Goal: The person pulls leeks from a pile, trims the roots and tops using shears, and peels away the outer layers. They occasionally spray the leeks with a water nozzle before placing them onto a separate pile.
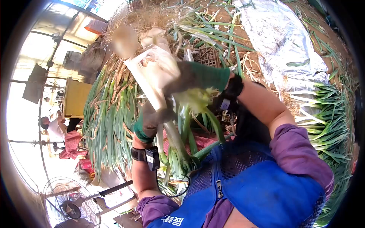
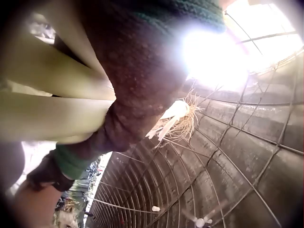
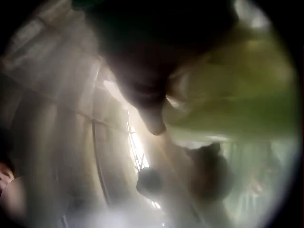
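Several leeks (image 1: 156,72) are held up before the body, pale stalks and roots toward the top left, green leaves hanging toward the vest. My left hand (image 1: 154,117), in a dark glove with a green cuff, grips the stalks from below; the left wrist view shows this hand (image 2: 137,76) curled against the thick pale stalks (image 2: 57,116). Higher up, my right hand (image 1: 184,78), gloved alike, is closed on the same bundle and blurred. In the right wrist view its dark fingers (image 3: 149,95) lie against pale green stalks (image 3: 232,104).
A large heap of leeks (image 1: 110,114) lies to the left, and trimmed leeks (image 1: 327,117) lie at the right beside a silvery sheet (image 1: 285,41). A brown crate (image 1: 207,57) stands behind. At the lower left is a fan (image 1: 72,207); a person (image 1: 57,127) is farther off.
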Available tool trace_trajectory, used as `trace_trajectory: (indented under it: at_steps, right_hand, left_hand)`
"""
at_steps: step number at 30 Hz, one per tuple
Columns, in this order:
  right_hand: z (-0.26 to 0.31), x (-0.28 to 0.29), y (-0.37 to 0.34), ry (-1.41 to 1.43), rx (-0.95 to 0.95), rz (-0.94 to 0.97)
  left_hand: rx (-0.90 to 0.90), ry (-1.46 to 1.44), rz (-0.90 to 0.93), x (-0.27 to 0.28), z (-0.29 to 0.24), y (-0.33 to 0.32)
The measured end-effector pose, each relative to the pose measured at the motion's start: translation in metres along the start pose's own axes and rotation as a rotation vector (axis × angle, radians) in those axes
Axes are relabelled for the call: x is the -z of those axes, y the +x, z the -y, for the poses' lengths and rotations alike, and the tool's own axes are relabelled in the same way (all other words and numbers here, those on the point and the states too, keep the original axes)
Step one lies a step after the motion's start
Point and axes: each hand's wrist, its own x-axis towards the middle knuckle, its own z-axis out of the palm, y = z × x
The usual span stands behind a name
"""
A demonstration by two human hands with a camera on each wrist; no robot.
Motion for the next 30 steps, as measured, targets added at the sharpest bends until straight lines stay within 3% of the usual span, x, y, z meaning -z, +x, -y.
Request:
trace_trajectory:
  at_steps: [1,3,4,6,7,9,10,11,12,13,14,15,18,23,26,27,29,30]
  right_hand:
    - [-0.013,0.018,0.0,-0.421,0.114,0.012]
    - [-0.005,0.065,0.005,-0.97,0.2,-0.077]
    - [0.02,0.083,0.008,-1.094,0.166,-0.174]
    - [0.046,0.119,0.016,-1.102,-0.186,-0.233]
    - [0.053,0.127,0.016,-1.274,-0.103,-0.3]
    - [0.058,0.139,0.006,-1.604,0.055,-0.424]
    - [0.051,0.168,0.006,-1.616,0.112,-0.468]
    - [0.068,0.184,-0.002,-2.212,0.011,-0.165]
    - [0.094,0.189,-0.009,-1.714,0.051,-0.668]
    - [0.115,0.197,-0.011,-1.813,-0.229,-0.665]
    - [0.114,0.233,-0.021,-2.049,-0.209,-0.731]
    - [0.122,0.255,-0.036,-2.021,-0.271,-0.82]
    - [0.146,0.266,-0.078,-1.656,-0.199,-0.935]
    - [0.104,0.204,-0.077,-1.2,0.012,-0.567]
    - [0.051,0.146,-0.055,-0.901,0.007,-0.358]
    - [0.033,0.121,-0.045,-0.798,-0.084,-0.267]
    - [-0.003,0.07,-0.033,-0.571,-0.345,-0.109]
    - [-0.013,0.051,-0.028,-0.567,-0.451,-0.064]
  left_hand:
    - [0.02,-0.008,-0.048,-0.005,-0.001,-0.004]
    - [0.032,0.06,-0.106,0.0,0.01,-0.006]
    - [0.143,0.096,0.012,0.001,0.005,-0.007]
    - [0.12,0.078,0.08,-0.004,0.028,-0.003]
    - [0.133,0.054,-0.006,-0.017,0.023,-0.002]
    - [0.163,0.073,0.063,-0.018,0.022,0.0]
    - [0.168,0.088,0.095,-0.016,0.021,0.004]
    - [0.134,0.044,0.116,-0.018,0.026,-0.002]
    - [0.206,0.016,0.103,-0.027,0.013,-0.01]
    - [0.233,0.035,0.124,-0.025,0.023,-0.013]
    - [0.265,0.043,0.145,-0.025,0.034,-0.017]
    - [0.338,0.014,0.137,-0.029,0.032,-0.021]
    - [0.325,-0.082,0.078,-0.005,0.062,-0.035]
    - [0.261,0.037,-0.022,-0.01,0.062,-0.004]
    - [0.219,0.046,-0.042,-0.028,0.066,0.012]
    - [0.286,0.026,-0.028,-0.029,0.068,0.016]
    - [0.192,0.201,0.016,-0.036,0.07,0.016]
    - [0.243,0.127,0.002,-0.036,0.072,0.017]
